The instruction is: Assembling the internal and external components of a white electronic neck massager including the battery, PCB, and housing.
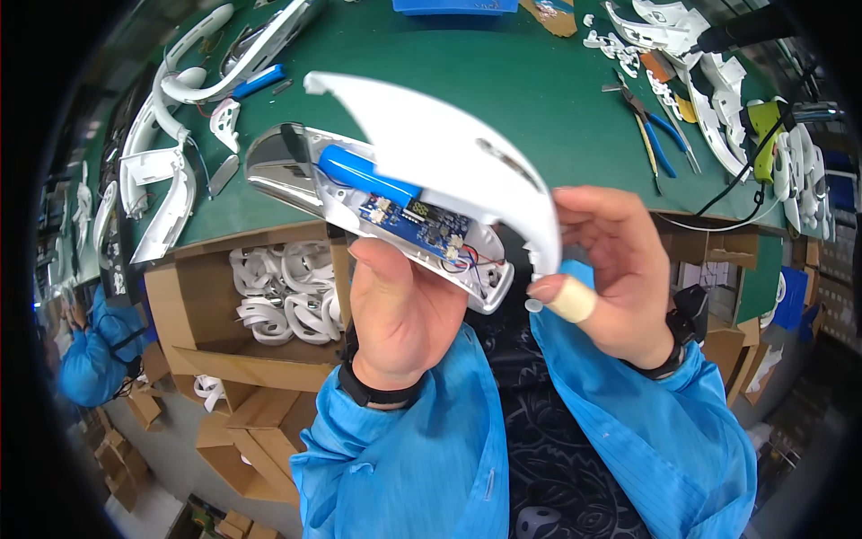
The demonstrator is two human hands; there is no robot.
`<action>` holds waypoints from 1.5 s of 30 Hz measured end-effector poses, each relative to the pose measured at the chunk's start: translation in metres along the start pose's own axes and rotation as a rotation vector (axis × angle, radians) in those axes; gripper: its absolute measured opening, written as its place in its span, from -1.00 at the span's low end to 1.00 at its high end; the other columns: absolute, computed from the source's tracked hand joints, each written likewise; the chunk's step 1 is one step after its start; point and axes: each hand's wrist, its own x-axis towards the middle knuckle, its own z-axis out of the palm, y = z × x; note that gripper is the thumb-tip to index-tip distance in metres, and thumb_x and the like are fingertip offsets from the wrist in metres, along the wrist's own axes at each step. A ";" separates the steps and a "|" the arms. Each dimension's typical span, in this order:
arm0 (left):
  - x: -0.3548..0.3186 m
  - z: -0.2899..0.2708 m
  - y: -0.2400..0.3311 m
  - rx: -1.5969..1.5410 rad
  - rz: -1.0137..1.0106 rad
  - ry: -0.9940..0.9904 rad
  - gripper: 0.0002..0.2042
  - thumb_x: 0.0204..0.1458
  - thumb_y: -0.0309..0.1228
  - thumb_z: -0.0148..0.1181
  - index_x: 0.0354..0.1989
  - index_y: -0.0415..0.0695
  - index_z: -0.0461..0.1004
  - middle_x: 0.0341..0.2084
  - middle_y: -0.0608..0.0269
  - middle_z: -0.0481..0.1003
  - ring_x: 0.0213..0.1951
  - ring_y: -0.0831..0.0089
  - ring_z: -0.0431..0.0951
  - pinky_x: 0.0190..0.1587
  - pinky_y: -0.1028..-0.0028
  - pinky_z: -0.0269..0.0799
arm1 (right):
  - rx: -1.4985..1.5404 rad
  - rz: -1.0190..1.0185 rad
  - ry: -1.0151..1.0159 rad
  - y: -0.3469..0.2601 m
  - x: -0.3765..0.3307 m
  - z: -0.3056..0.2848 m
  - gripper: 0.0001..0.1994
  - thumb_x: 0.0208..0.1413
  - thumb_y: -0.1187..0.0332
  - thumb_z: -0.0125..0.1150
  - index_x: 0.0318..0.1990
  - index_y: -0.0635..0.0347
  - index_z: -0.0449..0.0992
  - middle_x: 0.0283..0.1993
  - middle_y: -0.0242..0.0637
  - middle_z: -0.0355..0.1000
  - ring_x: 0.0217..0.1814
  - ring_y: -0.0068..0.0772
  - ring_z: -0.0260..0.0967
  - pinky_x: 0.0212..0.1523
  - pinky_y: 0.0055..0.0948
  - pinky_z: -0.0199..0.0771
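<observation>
My left hand (392, 310) grips from below an open white plastic housing (341, 216) with a glossy dark end piece (280, 171). Inside it lie a blue cylindrical battery (359, 172), a blue circuit board (417, 227) and thin red and black wires near the right end. Tilted over the housing is a curved white cover (449, 148), pinched at its lower right end by my right hand (620, 269). Tape wraps the thumb (575, 301) of that hand. The cover hides part of the battery and board.
On the green table (557, 108) lie white curved parts (166, 193) at left, blue-handled pliers (660, 135) and a lime-green hand tool (764, 139) at right. A blue tray (455, 5) stands at the back. Below the near edge, a cardboard box (193, 301) holds white parts (285, 292).
</observation>
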 end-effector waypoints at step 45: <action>0.008 0.034 0.010 0.224 0.111 0.027 -0.21 0.28 0.15 0.03 0.47 -0.15 -0.01 0.40 -0.12 0.19 0.44 0.03 0.18 0.48 0.05 0.11 | 0.330 0.440 -0.084 -0.013 0.036 0.029 -0.42 0.46 -0.17 -0.21 -0.19 0.22 0.48 -0.31 -0.39 0.43 -0.26 -0.65 0.30 -0.23 -0.55 0.32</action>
